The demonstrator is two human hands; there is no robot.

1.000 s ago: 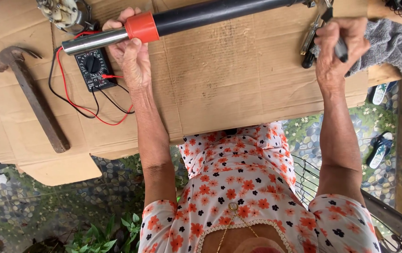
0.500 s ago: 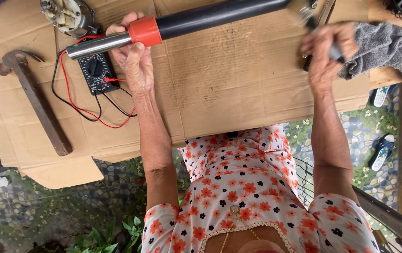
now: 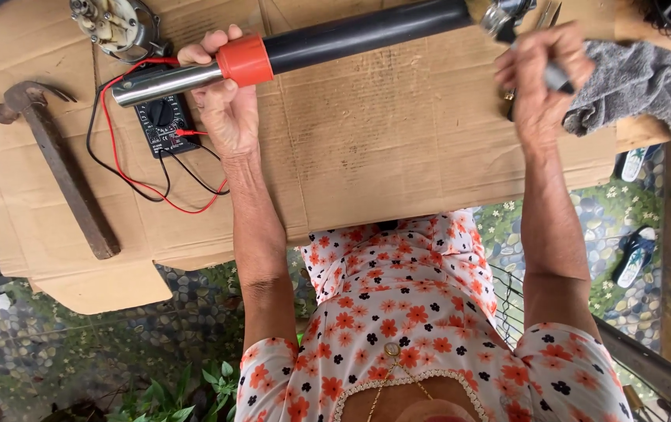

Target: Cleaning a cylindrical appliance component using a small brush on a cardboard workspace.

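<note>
Left hand (image 3: 222, 101), upper left: clenched around orange collar (image 3: 245, 60) of black tube (image 3: 359, 33) | right hand (image 3: 540, 82), upper right: gripping dark tool handle (image 3: 556, 76) at tube's far end | risk: tube slipping onto multimeter (image 3: 161, 125) if grip loosens.

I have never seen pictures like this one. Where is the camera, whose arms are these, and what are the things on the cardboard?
The camera sits on the person's head and looks down, so the arms are the person's own. The left hand grips a long tube, black with an orange collar and a metal end. The right hand is closed on a small grey-handled tool at the tube's other end; what kind of tool, I cannot tell. On the cardboard lie a hammer, a black meter with red and black wires, a small motor part and a grey cloth.
</note>
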